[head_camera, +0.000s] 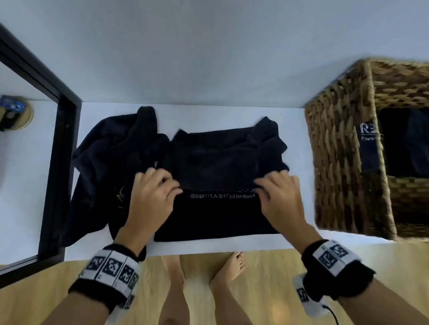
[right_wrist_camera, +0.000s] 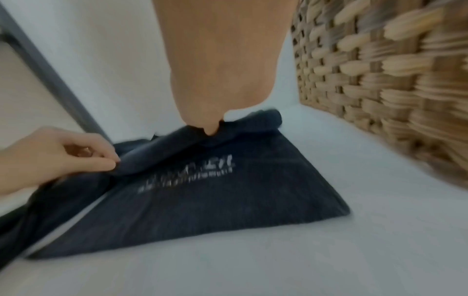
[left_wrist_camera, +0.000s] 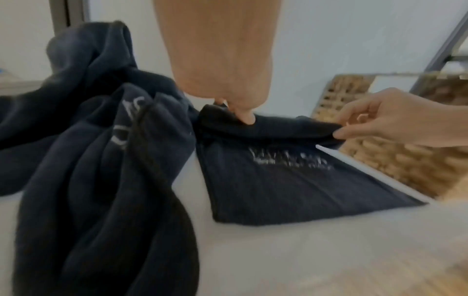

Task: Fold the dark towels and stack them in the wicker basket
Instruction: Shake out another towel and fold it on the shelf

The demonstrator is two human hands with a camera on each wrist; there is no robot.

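At the left a crumpled towel (head_camera: 116,157) lies in a heap on the white table (head_camera: 299,168). Beside it lies the dark towel (head_camera: 226,182), flat near the table's front edge, with white letters. The left hand (head_camera: 153,196) and the right hand (head_camera: 278,195) pinch its folded upper layer at both ends. At the right stands the basket (head_camera: 346,152), with dark towels inside.

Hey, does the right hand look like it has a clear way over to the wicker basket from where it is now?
Probably yes. The right hand pinches the towel being folded, and the wicker basket stands just to its right with only bare white tabletop between them. Its opening faces upward.
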